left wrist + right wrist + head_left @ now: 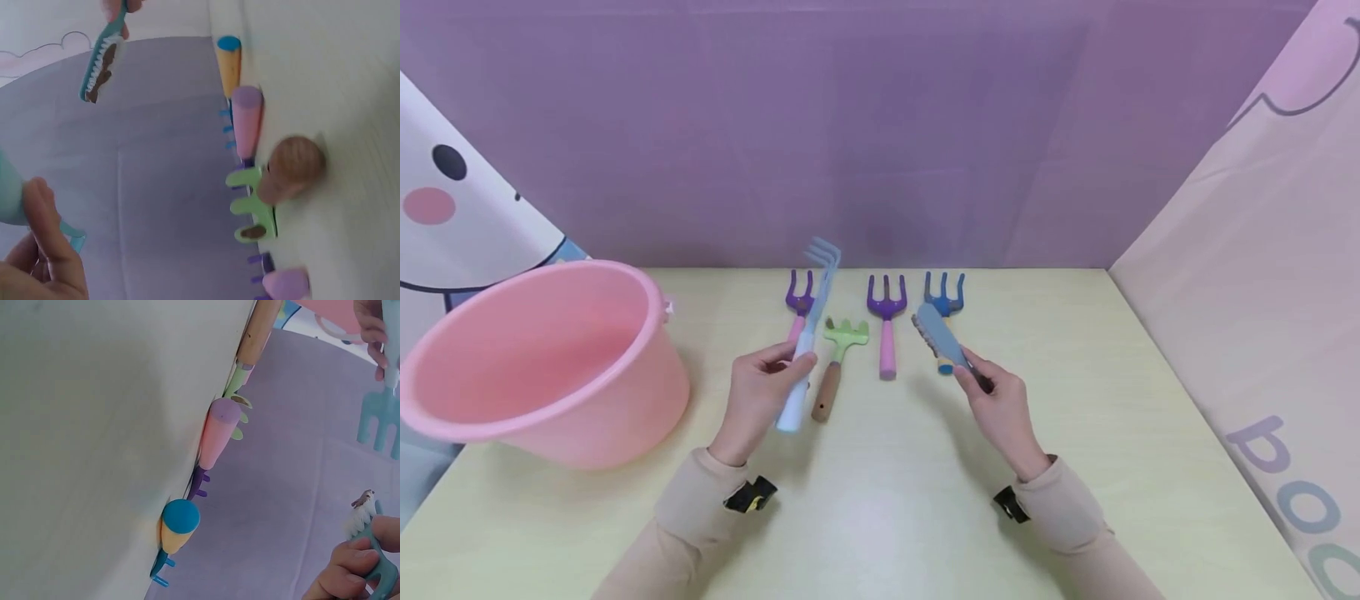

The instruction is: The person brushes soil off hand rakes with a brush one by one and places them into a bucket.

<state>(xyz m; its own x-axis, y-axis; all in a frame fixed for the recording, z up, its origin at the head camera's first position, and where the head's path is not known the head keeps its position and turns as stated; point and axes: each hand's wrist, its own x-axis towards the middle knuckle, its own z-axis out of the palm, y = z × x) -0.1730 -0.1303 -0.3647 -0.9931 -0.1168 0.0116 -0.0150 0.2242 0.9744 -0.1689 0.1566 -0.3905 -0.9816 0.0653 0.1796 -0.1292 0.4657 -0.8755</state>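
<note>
here's the left hand [760,396] gripping a light blue rake [808,346], tines at one o'clock from it, with the pink bucket [658,392] out at nine and a green fork [845,335] at three on the table [865,500]! and the right hand [1000,408] has its own firm grip, on a blue-grey brush [942,335], white bristles smeared brown, head angled between ten and eleven, near the blue fork [955,302].

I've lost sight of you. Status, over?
Left grip holds blue rake. Right grip holds brush, brown bits on bristles. Brush partly hides blue fork in head view.
</note>
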